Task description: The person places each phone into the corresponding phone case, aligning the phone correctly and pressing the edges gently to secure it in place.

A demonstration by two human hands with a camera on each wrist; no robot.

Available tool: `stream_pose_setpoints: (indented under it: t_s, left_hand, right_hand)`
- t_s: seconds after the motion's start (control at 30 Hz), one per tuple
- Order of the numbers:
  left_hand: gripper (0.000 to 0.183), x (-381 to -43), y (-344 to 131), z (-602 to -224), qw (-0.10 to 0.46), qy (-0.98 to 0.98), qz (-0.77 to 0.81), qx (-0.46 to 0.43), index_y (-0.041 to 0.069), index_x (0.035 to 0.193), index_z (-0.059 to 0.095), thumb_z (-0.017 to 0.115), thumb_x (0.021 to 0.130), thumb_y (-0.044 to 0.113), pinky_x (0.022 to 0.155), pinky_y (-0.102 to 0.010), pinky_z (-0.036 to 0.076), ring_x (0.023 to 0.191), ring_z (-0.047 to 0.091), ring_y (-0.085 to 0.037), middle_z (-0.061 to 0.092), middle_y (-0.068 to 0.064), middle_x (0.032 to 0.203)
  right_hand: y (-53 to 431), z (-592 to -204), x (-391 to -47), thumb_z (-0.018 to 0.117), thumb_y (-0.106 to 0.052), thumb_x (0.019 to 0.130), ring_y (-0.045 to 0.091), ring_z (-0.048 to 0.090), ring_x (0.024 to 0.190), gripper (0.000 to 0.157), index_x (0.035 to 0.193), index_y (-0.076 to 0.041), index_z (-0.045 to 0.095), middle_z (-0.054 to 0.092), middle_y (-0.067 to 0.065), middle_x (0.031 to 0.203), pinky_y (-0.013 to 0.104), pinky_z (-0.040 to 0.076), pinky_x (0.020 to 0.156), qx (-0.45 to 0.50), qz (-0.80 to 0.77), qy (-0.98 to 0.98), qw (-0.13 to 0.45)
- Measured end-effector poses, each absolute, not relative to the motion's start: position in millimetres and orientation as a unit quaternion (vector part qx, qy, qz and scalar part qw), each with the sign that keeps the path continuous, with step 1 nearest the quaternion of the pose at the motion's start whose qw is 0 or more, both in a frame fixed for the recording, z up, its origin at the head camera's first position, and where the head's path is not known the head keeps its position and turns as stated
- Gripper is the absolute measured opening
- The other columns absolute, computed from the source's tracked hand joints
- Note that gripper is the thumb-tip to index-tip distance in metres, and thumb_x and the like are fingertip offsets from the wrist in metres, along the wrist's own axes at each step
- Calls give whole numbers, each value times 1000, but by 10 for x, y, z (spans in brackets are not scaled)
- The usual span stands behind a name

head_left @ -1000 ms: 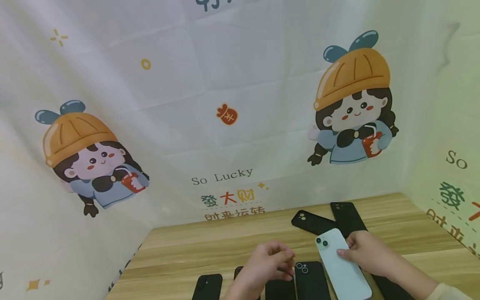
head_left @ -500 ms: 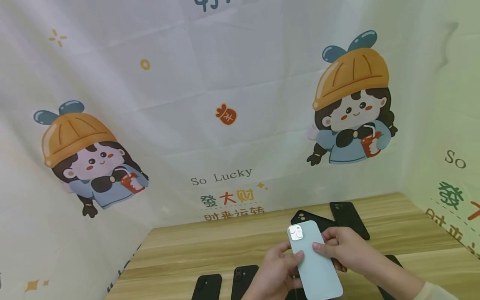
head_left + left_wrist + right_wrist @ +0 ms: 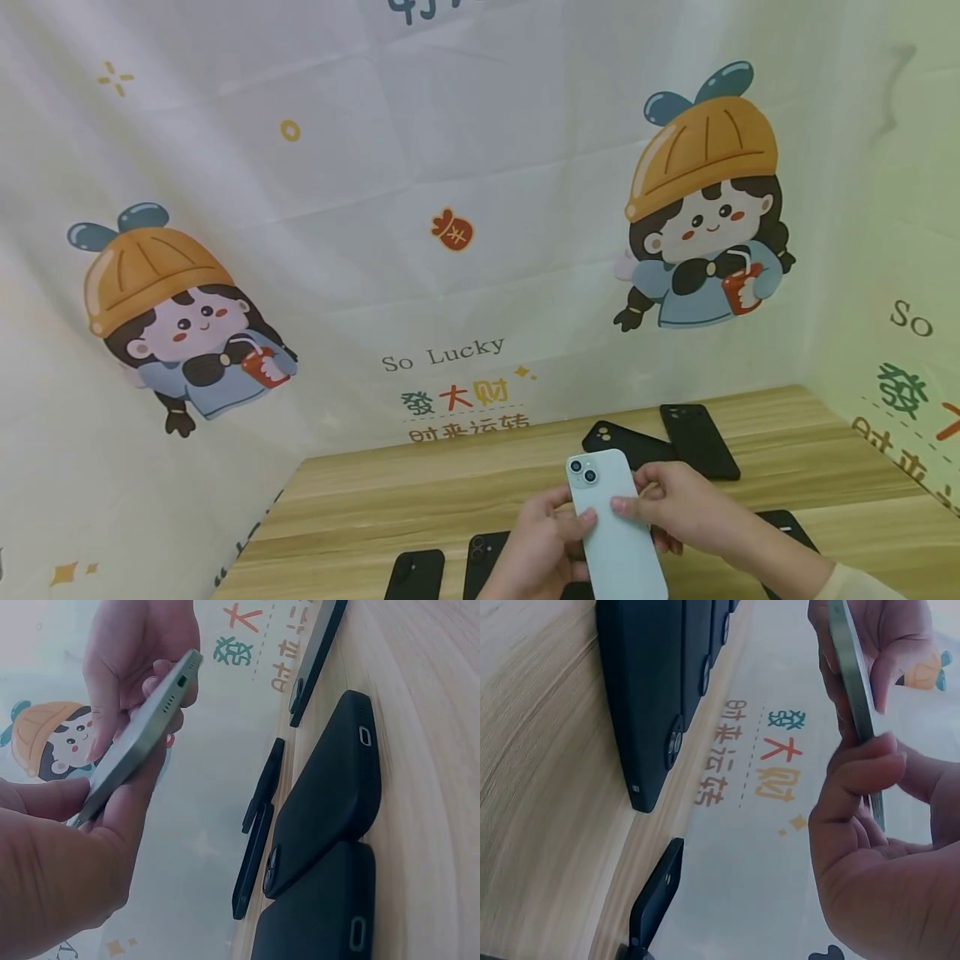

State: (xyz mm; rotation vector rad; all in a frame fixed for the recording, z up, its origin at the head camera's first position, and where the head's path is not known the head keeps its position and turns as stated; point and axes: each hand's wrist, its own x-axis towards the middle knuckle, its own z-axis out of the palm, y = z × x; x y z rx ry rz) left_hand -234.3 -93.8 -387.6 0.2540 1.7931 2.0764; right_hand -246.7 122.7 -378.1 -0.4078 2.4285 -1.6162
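Both hands hold a pale mint-white phone (image 3: 621, 533) upright above the table, its back with the two-lens camera facing the head view. My left hand (image 3: 542, 537) grips the lower left edge, thumb on the back. On the other long edge my right hand (image 3: 686, 507) pinches it, thumb on the back and fingers behind. The phone's bottom edge with port and speaker holes shows in the left wrist view, where the phone (image 3: 139, 735) is tilted. In the right wrist view the phone (image 3: 853, 682) is seen edge-on between the hands. Its screen side is hidden.
Black phone cases lie in a front row, among them a left one (image 3: 415, 575) and another (image 3: 483, 562) partly behind my left hand. Two more, a smaller case (image 3: 630, 443) and a larger one (image 3: 701, 442), lie at the back. One (image 3: 787, 533) sits by my right forearm. Printed cloth (image 3: 450, 292) walls the table.
My right hand has brought the phone left from over the black cases at the right. My left hand, empty one second ago, now grips it too. The phone has sunk slightly since half a second ago.
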Motion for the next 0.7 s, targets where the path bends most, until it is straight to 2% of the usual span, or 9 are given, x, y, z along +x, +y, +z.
stream_pose_setpoints:
  t_s: [0.13, 0.27, 0.37, 0.5, 0.6, 0.7]
  left_hand:
    - [40, -2357, -944, -3904, 184, 655, 729, 78, -5, 145, 54, 55, 107, 8, 92, -63, 60, 107, 78, -32, 76, -17, 126]
    - [42, -2384, -960, -3935, 175, 664, 724, 63, -6, 147, 51, 54, 108, 7, 93, -64, 60, 108, 76, -32, 76, -14, 124]
    - [42, -2399, -979, -3955, 164, 667, 725, 55, -8, 147, 50, 54, 107, 6, 93, -63, 61, 104, 76, -30, 76, -14, 122]
    - [41, -2410, -1002, -3970, 151, 670, 726, 45, -8, 145, 51, 54, 106, 5, 90, -59, 62, 100, 75, -27, 77, -15, 119]
    - [42, -2421, -1014, -3971, 150, 673, 724, 37, -9, 146, 50, 54, 107, 5, 90, -57, 62, 100, 75, -26, 78, -14, 118]
    - [42, -2432, -1017, -3977, 150, 673, 724, 30, -9, 147, 48, 53, 107, 5, 91, -58, 62, 101, 75, -27, 77, -14, 117]
  right_hand:
    - [1231, -3817, -2506, 59, -36, 110, 12, 55, 49, 41, 115, 4, 66, 63, 3, 66, 27, 46, 47, -145, -543, 819, 115]
    - [1252, -3856, -2598, 45, -40, 115, 13, 56, 49, 49, 105, 2, 69, 65, 5, 70, 28, 47, 46, -147, -529, 829, 106]
    - [1284, -3871, -2713, 49, -31, 115, 14, 56, 52, 39, 95, -3, 67, 66, 5, 73, 28, 48, 48, -143, -483, 860, 84]
    - [1324, -3882, -2907, 60, -15, 108, 14, 54, 54, 20, 94, -3, 66, 63, 5, 74, 27, 47, 51, -152, -409, 899, 47]
    - [1325, -3899, -3070, 63, -8, 104, 13, 53, 58, 13, 93, -2, 67, 61, 5, 74, 28, 47, 55, -160, -352, 922, 13]
    - [1299, -3931, -3231, 63, -1, 99, 16, 57, 67, 7, 94, 0, 67, 65, 7, 82, 33, 52, 63, -163, -296, 941, -13]
